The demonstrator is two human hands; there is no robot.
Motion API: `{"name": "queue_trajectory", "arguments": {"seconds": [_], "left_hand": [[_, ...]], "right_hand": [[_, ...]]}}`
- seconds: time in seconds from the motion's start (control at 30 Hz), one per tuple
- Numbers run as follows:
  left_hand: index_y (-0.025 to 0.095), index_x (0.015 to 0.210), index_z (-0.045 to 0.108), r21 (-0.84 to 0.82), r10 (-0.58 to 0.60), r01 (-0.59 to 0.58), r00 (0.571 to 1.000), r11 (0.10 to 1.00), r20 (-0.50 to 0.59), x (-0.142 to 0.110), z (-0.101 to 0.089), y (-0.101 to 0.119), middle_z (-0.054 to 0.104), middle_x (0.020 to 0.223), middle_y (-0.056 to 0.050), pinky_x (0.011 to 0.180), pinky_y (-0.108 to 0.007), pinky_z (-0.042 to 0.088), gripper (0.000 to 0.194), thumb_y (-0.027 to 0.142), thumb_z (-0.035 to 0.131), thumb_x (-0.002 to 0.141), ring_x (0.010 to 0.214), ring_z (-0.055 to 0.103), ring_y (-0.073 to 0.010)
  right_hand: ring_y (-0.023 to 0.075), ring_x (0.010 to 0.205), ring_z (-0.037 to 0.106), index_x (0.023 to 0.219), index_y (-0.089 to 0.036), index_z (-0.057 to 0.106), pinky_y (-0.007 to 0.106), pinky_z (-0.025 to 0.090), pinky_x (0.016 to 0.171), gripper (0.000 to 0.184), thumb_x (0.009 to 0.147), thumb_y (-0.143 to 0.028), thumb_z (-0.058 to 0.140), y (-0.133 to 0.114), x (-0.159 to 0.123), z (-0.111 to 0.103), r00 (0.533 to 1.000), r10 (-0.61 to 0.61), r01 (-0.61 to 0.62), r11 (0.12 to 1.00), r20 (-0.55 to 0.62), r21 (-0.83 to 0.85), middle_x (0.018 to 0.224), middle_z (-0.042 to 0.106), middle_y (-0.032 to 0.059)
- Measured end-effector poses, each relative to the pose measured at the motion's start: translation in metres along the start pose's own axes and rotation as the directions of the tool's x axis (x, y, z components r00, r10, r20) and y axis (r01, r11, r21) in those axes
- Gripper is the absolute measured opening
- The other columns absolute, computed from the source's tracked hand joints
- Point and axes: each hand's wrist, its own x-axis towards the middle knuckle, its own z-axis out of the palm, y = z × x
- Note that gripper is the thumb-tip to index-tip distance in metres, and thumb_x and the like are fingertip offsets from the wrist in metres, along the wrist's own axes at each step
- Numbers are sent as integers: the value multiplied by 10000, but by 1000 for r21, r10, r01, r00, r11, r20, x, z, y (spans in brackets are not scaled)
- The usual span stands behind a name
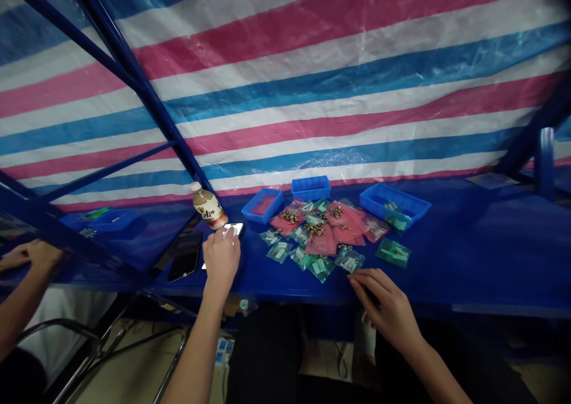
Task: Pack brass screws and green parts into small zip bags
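My left hand (222, 258) lies over a smartphone with a lit screen (234, 230) on the blue table (446, 255), touching it and covering most of it. A brown-labelled plastic bottle (207, 206) stands just beyond that hand, and a dark phone (185, 255) lies to its left. My right hand (381, 306) rests at the table's front edge, fingers curled, close to a clear bag of green-and-white parts (349, 259). Pink bags holding brass fittings (289, 219) lie heaped in the middle, with several clear bags around them.
Blue plastic trays (262, 205) (392, 206) (311, 187) stand behind the bags. A blue steel frame (134, 77) crosses the left side, before a striped tarpaulin (339, 94). Beyond the frame, a co-worker's hand (31, 255) rests at far left. A metal chair (129, 356) stands below.
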Motion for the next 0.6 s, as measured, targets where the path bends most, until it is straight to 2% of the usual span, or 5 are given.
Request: {"name": "queue_trajectory", "arguments": {"seconds": [0.13, 0.27, 0.37, 0.47, 0.6], "left_hand": [[150, 1329, 554, -211, -68, 36, 987, 977, -144, -6, -18, 36, 614, 1221, -149, 926, -439, 396, 436, 329, 399, 963, 1101, 525, -325], [152, 1301, 564, -455, -40, -16, 993, 890, -112, 6, -39, 93, 651, 1120, -136, 898, -393, 435, 417, 349, 440, 955, 1033, 570, -292], [172, 1134, 651, -548, 72, -87, 996, 832, -49, 26, -43, 127, 670, 1022, -123, 812, -350, 450, 317, 346, 456, 954, 958, 597, -263], [169, 944, 673, -583, 79, -86, 996, 808, -37, 41, -38, 141, 665, 896, -109, 734, -317, 428, 279, 334, 448, 960, 882, 599, -243], [184, 880, 643, -636, 49, -81, 997, 768, -67, 42, -29, 131, 654, 820, -73, 693, -291, 395, 254, 326, 449, 960, 814, 595, -212]], "right_hand": [[214, 896, 612, 1019, -216, 644, 374, 513, 796, 139, 921, -169, 557, -1, 1, 1, 1000, -4, 4, 1000, -2, -24, 978, 653, 79], [221, 904, 617, 1037, -231, 654, 380, 507, 803, 167, 908, -163, 574, -2, 0, 0, 1000, -13, 12, 999, -13, -40, 986, 660, 73], [230, 930, 617, 1049, -233, 661, 384, 503, 816, 189, 897, -150, 584, -3, -3, 0, 1000, 0, -1, 999, -24, -48, 1010, 658, 76], [220, 926, 621, 1059, -232, 655, 371, 505, 818, 216, 893, -116, 581, -5, -5, 0, 999, -7, 5, 998, -37, -58, 1017, 654, 75], [218, 905, 610, 1114, -249, 643, 375, 512, 795, 262, 887, -124, 602, -13, 4, 7, 997, -75, 70, 988, -30, -134, 1029, 635, 79]]}}
